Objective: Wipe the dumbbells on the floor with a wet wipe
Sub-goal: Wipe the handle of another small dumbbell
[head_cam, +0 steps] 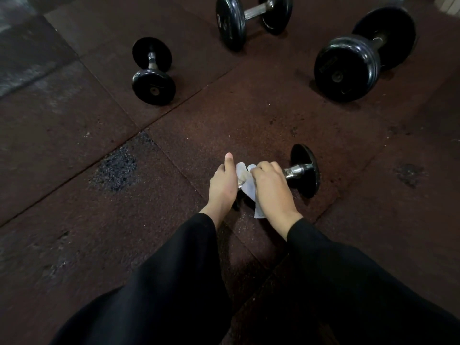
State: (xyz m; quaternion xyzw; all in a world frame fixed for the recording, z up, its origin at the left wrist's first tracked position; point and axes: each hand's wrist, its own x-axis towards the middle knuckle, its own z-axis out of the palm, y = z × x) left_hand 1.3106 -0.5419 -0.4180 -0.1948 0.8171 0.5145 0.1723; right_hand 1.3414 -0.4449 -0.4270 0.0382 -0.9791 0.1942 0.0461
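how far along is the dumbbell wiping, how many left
Nothing shows as finished. In hand: the right hand wraps the white wipe on the near dumbbell's handle while the left hand steadies its other end. Three other dumbbells lie untouched beyond; wiped or not, can't tell.

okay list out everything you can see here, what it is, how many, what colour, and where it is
dumbbells: four, black plates with metal handles; near dumbbell in the hands, small dumbbell far left, far dumbbell top centre, big dumbbell far right
wet wipe: one, white, wrapped on the near dumbbell's handle
floor mats: dark reddish-brown tiles, one worn black patch
left hand: at the hidden left end of the near dumbbell
right hand: grips the wipe on the handle
sleeves: two, black
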